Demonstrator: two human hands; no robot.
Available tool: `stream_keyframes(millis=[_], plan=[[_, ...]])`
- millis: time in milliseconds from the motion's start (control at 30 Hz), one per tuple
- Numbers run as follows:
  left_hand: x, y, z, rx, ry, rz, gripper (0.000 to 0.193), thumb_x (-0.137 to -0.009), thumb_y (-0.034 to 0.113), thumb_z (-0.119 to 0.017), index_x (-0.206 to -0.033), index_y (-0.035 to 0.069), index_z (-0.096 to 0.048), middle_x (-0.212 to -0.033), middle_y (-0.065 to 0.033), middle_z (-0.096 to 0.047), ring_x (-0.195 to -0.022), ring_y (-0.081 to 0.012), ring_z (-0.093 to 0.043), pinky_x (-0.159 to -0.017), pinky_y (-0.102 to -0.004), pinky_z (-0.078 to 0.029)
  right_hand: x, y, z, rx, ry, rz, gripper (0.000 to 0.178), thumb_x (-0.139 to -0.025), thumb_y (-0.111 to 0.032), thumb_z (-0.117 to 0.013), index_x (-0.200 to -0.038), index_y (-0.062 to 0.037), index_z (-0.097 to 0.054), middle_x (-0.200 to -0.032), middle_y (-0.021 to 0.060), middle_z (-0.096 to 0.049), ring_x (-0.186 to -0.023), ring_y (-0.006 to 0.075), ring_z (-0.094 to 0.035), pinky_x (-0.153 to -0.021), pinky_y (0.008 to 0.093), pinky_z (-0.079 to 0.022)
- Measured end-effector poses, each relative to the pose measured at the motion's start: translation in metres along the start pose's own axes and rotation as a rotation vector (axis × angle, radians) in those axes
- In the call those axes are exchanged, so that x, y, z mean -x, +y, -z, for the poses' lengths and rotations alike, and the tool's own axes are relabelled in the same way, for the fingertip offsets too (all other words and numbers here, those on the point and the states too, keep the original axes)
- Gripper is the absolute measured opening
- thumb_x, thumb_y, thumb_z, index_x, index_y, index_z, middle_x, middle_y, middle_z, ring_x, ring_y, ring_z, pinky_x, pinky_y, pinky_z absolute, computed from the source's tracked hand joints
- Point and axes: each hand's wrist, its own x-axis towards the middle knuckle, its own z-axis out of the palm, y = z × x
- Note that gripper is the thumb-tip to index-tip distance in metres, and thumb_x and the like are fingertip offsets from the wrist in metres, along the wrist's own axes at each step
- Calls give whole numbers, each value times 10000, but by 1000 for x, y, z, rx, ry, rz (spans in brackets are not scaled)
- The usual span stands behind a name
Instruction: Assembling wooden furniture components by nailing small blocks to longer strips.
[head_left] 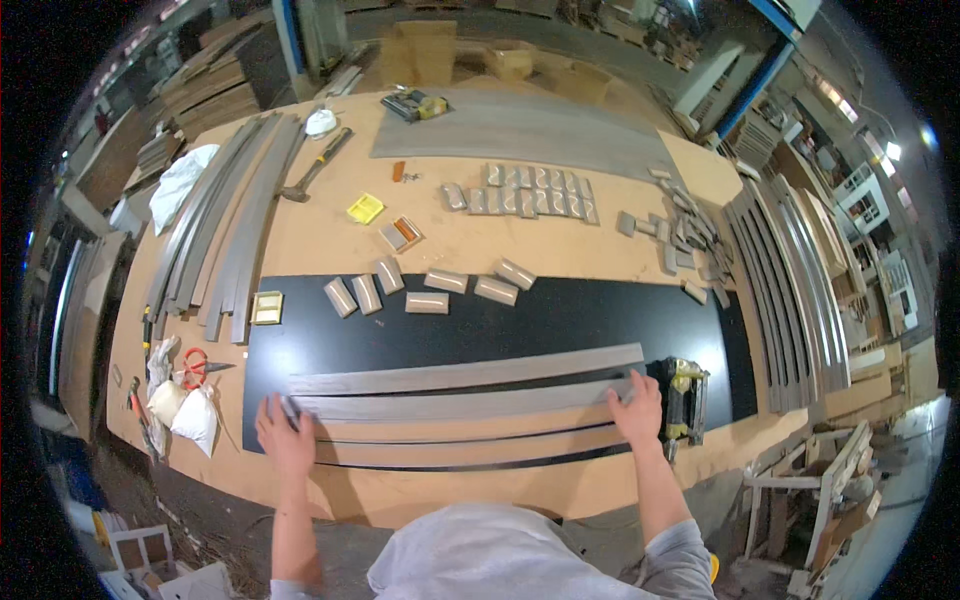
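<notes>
Several long grey strips lie side by side on a black panel (480,325) at the table's near side. My left hand (285,437) is at their left ends, fingers curled around a small dark thing (291,412) whose kind I cannot make out. At the right end, my right hand (638,412) grips the second grey strip (460,403) with bent fingers. Beyond it lies the farthest strip (460,370), slightly slanted. A nail gun (684,400) rests just right of my right hand. Small grey blocks (428,302) are scattered along the panel's far edge.
A hammer (318,165), a yellow box (366,208) and rows of small blocks (530,203) sit farther back. Long strips are stacked at left (235,220) and right (775,290). Red-handled scissors (197,368) and white bags (195,422) lie left; another nail gun (415,104) lies far back.
</notes>
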Motion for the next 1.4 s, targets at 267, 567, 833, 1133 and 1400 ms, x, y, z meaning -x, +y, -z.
stream_keyframes(millis=[267, 567, 833, 1133, 1400], plan=[[-42, -57, -11, 368, -125, 250, 403, -940, 286, -730, -1198, -11, -642, -1097, -163, -665, -1033, -277, -639, -933, -411, -498, -21, 27, -10, -480, 22, -256, 370, -898, -344, -786, -1025, -15, -671, -929, 69, -652, -894, 214, -629, -838, 361, -513], [-49, -74, -33, 553, -161, 168, 268, -964, 234, -712, -1062, -10, -659, -920, -98, -678, -852, -196, -622, -815, -357, -513, -9, 33, -19, -526, 102, -138, 272, -896, -85, -738, -1140, -10, -644, -1005, 79, -643, -898, 181, -605, -862, 322, -514], [-87, -58, -57, 400, -229, 81, 367, -941, 225, -713, -1171, -61, -705, -914, -198, -720, -818, -253, -667, -782, -394, -537, -66, -6, -29, -146, -30, -258, 780, -900, -493, -737, -1505, -60, -501, -1379, 241, -586, -1280, 465, -536, -1097, 539, -437], [-85, -67, -45, 776, -195, 314, 225, -997, 195, -670, -990, -19, -600, -907, -71, -604, -880, -164, -550, -836, -314, -463, -63, 35, -23, -667, -26, -473, 341, -942, -324, -770, -1038, -7, -690, -1089, 133, -700, -1029, 247, -667, -927, 369, -528], [-39, -10, -17, 219, -95, -58, 395, -925, 155, -700, -1298, 35, -645, -1099, -160, -611, -1094, -344, -568, -1014, -481, -432, -23, 20, -23, -397, 104, -231, 212, -929, -138, -721, -1126, -66, -693, -1107, 105, -610, -929, 264, -640, -885, 386, -529]])
